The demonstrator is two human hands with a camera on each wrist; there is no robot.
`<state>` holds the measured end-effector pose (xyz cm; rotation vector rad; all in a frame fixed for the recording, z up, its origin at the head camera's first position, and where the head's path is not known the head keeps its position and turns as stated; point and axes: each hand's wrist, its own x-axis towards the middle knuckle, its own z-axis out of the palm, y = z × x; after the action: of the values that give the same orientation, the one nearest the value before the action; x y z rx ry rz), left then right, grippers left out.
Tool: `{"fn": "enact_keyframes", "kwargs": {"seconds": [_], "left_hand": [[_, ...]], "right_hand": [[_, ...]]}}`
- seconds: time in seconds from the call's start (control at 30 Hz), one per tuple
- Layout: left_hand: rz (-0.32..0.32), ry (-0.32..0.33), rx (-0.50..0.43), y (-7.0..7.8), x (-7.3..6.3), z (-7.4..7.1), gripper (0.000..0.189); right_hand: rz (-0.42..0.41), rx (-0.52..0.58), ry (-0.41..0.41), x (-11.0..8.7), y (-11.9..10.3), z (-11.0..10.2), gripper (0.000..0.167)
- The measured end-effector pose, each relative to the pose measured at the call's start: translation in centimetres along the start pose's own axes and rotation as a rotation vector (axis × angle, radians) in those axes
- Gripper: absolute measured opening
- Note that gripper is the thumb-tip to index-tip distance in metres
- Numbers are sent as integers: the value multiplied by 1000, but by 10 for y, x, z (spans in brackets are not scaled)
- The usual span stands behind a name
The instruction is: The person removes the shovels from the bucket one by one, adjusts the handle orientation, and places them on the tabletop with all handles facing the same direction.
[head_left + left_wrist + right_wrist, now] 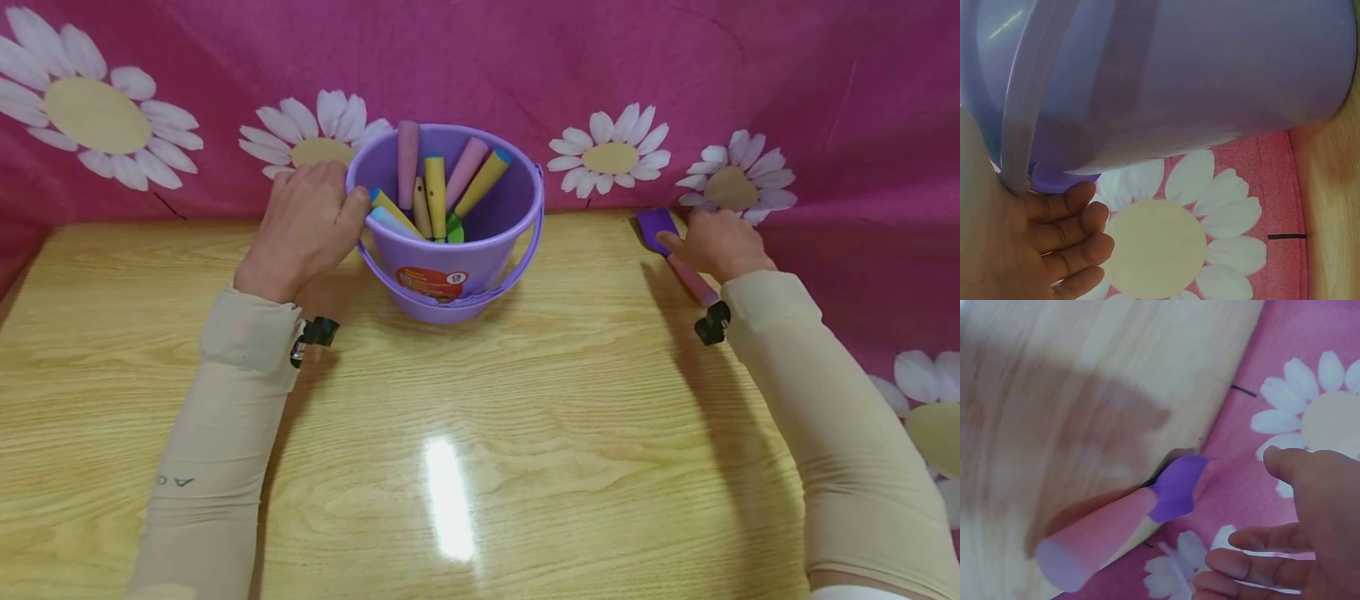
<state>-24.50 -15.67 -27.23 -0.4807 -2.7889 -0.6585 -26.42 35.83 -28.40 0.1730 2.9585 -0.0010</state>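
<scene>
the shovel (1125, 515) has a pink handle (1088, 544) and purple, seemingly curved blade (1179, 487).

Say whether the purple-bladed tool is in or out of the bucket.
Out: in the head view, the purple-bladed tool shows beside the right hand, well apart from the bucket.

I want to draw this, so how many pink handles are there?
3: one pink handle at the back left inside the purple bucket, another farther right in it, a third on the purple-bladed tool by the right hand. The bucket may hide more.
</scene>
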Motion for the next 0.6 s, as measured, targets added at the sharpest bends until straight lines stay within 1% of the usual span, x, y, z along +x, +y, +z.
{"fn": "enact_keyframes", "kwargs": {"seconds": [0.17,0.27,0.5,0.6], "left_hand": [[4,6,-10,-1,0,1,49],[5,10,-17,-2,0,1,49],[0,12,-48,-2,1,2,47],[-2,7,-59,-1,2,2,46]], "right_hand": [[-55,-23,77,-1,-15,-9,58],[-87,-35,110,-2,-24,-15,54],[-143,-78,147,-8,-48,-29,62],[-204,-94,202,-13,-59,-36,59]]}}
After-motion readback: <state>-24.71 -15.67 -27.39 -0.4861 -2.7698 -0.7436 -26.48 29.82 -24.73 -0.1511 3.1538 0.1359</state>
